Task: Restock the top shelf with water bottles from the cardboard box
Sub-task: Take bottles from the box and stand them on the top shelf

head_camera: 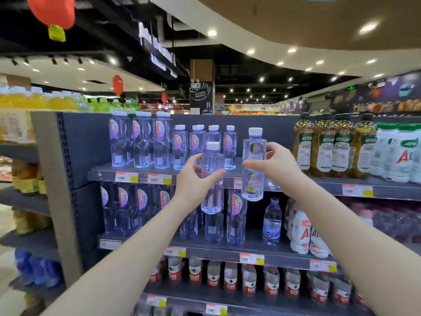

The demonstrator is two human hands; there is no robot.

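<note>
My left hand (pixel 196 179) grips a clear water bottle (pixel 211 195) with a white cap, upright, in front of the top shelf (pixel 104 173). My right hand (pixel 273 165) grips a second clear water bottle (pixel 253 179), held a little higher and to the right, level with an open stretch of that shelf. Small water bottles (pixel 200 147) stand in a row on the top shelf behind my hands, with taller ones (pixel 141 142) to their left. The cardboard box is out of view.
Green-labelled oil bottles (pixel 328 147) and white bottles (pixel 396 153) fill the top shelf's right part. Tall water bottles (pixel 136 206) sit on the second shelf, red-labelled bottles (pixel 230 279) on the third. A grey shelf end panel (pixel 52 179) stands at left.
</note>
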